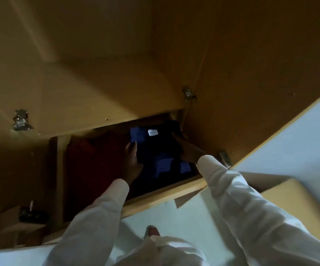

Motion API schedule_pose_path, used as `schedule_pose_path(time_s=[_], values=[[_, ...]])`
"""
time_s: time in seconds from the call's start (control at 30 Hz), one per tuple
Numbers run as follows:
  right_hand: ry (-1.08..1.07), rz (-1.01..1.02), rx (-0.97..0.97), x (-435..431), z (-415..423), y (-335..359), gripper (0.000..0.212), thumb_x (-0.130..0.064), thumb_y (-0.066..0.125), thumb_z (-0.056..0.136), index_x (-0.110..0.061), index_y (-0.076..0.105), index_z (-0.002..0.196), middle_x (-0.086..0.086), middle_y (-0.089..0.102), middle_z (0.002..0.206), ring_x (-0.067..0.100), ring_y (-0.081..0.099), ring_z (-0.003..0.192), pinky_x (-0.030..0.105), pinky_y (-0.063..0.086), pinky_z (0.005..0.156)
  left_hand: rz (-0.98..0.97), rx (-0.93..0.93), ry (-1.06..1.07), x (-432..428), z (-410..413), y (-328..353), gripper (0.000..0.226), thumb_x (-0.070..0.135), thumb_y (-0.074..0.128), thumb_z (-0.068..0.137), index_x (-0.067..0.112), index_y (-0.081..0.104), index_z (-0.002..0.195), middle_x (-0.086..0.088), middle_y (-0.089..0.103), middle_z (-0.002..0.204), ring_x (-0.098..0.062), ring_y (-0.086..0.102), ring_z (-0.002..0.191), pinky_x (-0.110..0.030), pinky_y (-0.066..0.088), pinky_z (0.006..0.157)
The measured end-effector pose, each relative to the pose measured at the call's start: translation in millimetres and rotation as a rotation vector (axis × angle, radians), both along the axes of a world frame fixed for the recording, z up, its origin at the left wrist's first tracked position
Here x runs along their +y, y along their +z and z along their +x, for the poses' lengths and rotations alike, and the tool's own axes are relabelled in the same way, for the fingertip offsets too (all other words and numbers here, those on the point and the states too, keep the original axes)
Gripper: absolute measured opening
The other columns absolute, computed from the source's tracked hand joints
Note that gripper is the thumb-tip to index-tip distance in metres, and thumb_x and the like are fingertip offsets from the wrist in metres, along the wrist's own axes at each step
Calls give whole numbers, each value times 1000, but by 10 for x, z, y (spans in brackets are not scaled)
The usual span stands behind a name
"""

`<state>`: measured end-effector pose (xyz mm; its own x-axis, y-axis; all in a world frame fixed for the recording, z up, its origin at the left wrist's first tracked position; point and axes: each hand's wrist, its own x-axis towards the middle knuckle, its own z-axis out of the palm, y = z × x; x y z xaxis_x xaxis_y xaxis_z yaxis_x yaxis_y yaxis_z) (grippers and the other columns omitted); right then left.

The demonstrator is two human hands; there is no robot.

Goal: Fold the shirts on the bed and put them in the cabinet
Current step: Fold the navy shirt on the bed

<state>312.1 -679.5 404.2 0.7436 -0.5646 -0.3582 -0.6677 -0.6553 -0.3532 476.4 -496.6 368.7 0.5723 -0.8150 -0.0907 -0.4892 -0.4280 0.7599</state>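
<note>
Both arms reach down — left hand (131, 160) and right hand (187, 148) grip the folded blue shirt (155, 150) edges.

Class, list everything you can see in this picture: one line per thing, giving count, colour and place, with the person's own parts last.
folded shirt: one, dark blue with white label, in the cabinet compartment
red garment: one, dark red, left of the shirt
cabinet: one, tan wood, doors open
hinges: three, metal, on the cabinet's inside
cardboard box: one, brown, lower right
dark object: one, blurred, lower left shelf
left hand: on the shirt's left edge
right hand: on its right edge
sleeves: two, white
</note>
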Motion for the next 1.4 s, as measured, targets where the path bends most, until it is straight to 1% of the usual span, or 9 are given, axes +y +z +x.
schedule_pose_path(time_s=[0.1,0.27,0.4,0.6,0.73,0.8,0.97,1.2,1.4], values=[[-1,47,12,-209,130,-215,88,-14,64,91,-25,6,156,11,5,163,33,13,148,47,24,118,-4,108,69,-135,29,-58,64,-3,58,91,0,30,148,-24,23,154,-37,26,143,-18,22,107],[-159,-104,159,-117,541,-313,64,-30,40,102,-28,8,157,9,8,163,38,36,137,50,37,110,125,160,46,-378,236,-278,60,6,51,99,2,23,151,-22,26,155,-40,28,142,-39,20,119],[-124,-158,217,197,502,-477,70,-15,50,98,-18,13,156,11,10,161,40,27,142,49,37,107,343,-96,-1,-284,51,-337,69,13,52,97,20,15,156,-20,12,160,-40,20,145,-45,18,117],[-10,-62,406,200,262,-801,71,-35,62,94,-13,26,151,13,34,152,34,39,137,43,38,108,722,-425,-242,-33,-318,-438,57,15,41,101,10,19,154,-20,11,160,-46,19,143,-56,26,114],[4,-90,360,254,274,-695,56,-31,52,100,-14,31,150,14,36,151,34,39,137,43,37,107,670,-618,-366,38,-312,-377,62,16,73,80,17,52,138,-16,45,140,-44,56,111,-51,52,89],[-16,-82,291,282,242,-653,51,-20,49,100,-16,33,148,15,36,149,37,39,135,47,40,105,627,-674,-487,93,-258,-396,50,9,54,94,14,45,143,-13,40,147,-37,43,130,-45,38,107],[215,-82,534,269,26,-786,37,-12,42,104,-13,48,140,14,50,142,34,49,128,42,46,104,682,-700,-707,121,-123,-379,42,10,51,94,11,52,136,-10,46,144,-34,31,137,-43,35,109],[-25,-66,470,255,-11,-599,28,-3,41,102,-4,62,120,14,63,124,31,61,115,38,52,91,741,-709,-773,122,-80,-307,35,10,43,98,9,59,129,-11,47,143,-31,29,139,-45,37,107],[66,-72,648,298,55,-555,31,-9,42,103,-2,57,129,18,59,129,33,57,122,38,48,99,787,-417,-799,140,-108,-214,37,10,42,100,13,55,134,-11,48,141,-29,44,129,-39,41,102]])
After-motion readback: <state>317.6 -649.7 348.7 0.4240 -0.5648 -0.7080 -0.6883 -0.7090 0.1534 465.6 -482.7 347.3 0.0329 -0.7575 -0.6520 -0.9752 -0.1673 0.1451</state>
